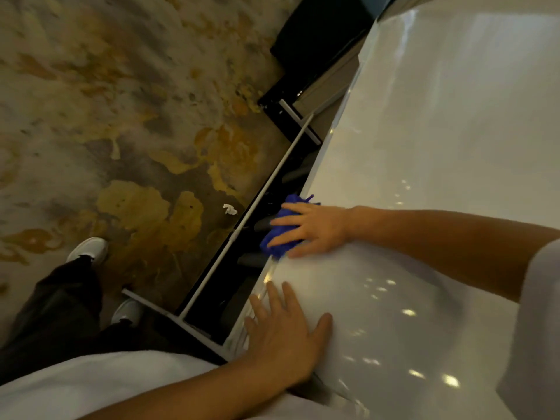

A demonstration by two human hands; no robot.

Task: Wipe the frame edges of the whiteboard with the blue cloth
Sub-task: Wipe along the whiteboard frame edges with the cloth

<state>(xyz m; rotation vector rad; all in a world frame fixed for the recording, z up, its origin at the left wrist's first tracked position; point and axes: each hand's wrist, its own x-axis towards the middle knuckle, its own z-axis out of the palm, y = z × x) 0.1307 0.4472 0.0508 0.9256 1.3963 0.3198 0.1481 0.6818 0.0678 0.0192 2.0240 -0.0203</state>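
Whiteboard (439,183): glossy white, fills the right side.
Blue cloth (280,228): bunched at the board's left frame edge.
Right hand (312,230): fingers spread, pressing the cloth.
Left hand (281,334): flat, empty, nearer on the board.
Floor (106,116): patterned carpet, left.

Patterned carpet (121,116); crumpled white scrap (230,209) on it; black cabinet (318,34).
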